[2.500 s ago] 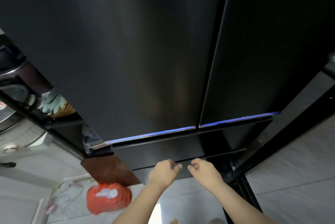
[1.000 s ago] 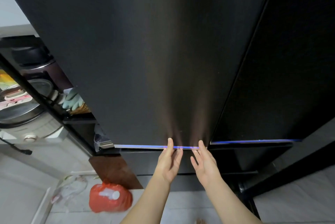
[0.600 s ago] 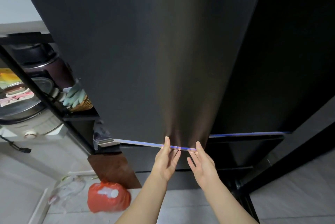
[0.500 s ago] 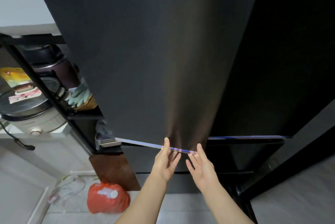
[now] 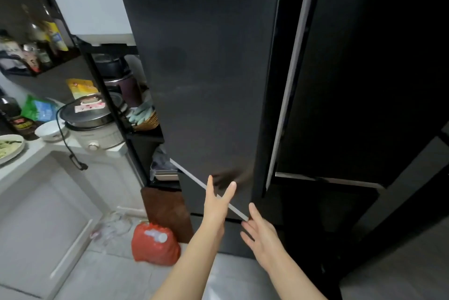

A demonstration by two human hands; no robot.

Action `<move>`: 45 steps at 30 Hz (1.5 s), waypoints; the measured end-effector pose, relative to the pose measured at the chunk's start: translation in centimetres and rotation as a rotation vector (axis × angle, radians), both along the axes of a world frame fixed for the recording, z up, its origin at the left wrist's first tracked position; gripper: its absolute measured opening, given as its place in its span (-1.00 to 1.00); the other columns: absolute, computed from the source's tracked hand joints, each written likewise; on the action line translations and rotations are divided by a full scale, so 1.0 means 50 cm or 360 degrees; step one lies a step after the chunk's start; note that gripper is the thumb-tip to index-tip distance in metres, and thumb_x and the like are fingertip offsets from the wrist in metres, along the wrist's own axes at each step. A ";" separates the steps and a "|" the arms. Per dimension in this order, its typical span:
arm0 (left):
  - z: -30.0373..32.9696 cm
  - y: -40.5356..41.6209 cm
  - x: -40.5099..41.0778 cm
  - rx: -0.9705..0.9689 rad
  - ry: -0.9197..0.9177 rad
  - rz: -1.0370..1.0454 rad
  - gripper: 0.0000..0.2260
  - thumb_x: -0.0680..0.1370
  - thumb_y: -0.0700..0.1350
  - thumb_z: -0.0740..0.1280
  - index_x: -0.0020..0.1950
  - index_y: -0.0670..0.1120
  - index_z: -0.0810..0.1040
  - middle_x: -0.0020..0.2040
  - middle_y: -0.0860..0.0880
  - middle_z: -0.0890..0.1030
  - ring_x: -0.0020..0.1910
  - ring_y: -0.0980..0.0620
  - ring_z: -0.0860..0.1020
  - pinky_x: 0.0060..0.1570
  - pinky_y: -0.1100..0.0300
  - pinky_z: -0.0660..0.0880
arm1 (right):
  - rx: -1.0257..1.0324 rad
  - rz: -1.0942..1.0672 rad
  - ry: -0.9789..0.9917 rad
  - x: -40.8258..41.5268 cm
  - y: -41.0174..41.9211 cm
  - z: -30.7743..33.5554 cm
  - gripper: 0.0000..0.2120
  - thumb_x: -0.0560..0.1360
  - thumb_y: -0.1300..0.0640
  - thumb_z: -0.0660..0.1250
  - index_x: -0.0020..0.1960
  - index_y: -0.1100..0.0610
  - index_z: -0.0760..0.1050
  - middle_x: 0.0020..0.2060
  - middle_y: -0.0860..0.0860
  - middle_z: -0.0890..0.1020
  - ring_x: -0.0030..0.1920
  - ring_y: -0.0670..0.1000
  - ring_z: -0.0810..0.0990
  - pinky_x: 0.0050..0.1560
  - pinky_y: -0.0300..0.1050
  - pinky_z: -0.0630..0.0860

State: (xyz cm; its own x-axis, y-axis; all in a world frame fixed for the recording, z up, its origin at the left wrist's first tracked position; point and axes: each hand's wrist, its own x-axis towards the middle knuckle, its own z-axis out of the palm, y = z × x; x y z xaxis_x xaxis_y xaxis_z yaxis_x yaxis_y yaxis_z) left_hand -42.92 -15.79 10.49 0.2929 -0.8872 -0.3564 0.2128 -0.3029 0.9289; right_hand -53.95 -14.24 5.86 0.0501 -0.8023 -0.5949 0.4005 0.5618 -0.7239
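Both the left hand (image 5: 217,205) and right hand (image 5: 261,234) are spread flat, holding nothing, at the bottom edge of the door (image 5: 206,81), which stands ajar. The left crosses that edge, fingers up; the right sits just below the door's free corner, nearer the gap.
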 end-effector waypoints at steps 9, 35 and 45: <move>0.136 0.136 -0.028 -0.0770 -0.0837 0.0084 -0.35 0.47 0.01 0.43 0.48 0.15 0.19 0.48 0.11 0.25 0.47 0.19 0.19 0.44 0.17 0.18 | -0.0985 0.0054 0.0618 -0.049 0.037 0.174 -0.37 0.43 0.07 0.42 0.43 0.02 0.24 0.33 -0.09 0.37 0.30 -0.12 0.33 0.27 -0.17 0.30; 0.307 0.216 0.117 -0.1217 -0.2719 0.0562 -0.45 0.56 -0.01 0.29 0.51 0.00 0.19 0.54 -0.17 0.13 0.54 -0.18 0.01 0.45 -0.26 0.07 | -0.1826 0.0249 0.0779 0.098 0.112 0.331 -0.72 0.51 0.12 0.30 0.08 -0.25 0.47 0.11 -0.13 0.48 0.19 -0.18 0.44 0.26 -0.11 0.42; 0.328 0.238 0.247 -0.0878 -0.2615 0.0681 -0.50 0.60 0.10 0.14 0.52 0.05 0.15 0.55 -0.27 -0.03 0.54 -0.26 -0.08 0.42 -0.16 0.16 | -0.2302 0.0449 0.1128 0.231 0.082 0.447 -0.57 0.57 0.08 0.21 0.35 -0.22 0.17 0.41 -0.24 0.13 0.44 -0.20 0.04 0.38 -0.22 0.04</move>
State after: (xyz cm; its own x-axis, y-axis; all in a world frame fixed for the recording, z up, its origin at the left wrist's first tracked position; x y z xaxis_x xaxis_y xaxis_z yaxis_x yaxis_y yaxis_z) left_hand -30.55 -3.88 26.91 0.2257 -0.5653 0.7934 -0.9731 -0.0913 0.2118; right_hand -42.39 -10.16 28.22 0.3434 -0.6930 0.6339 -0.2136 -0.7149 -0.6658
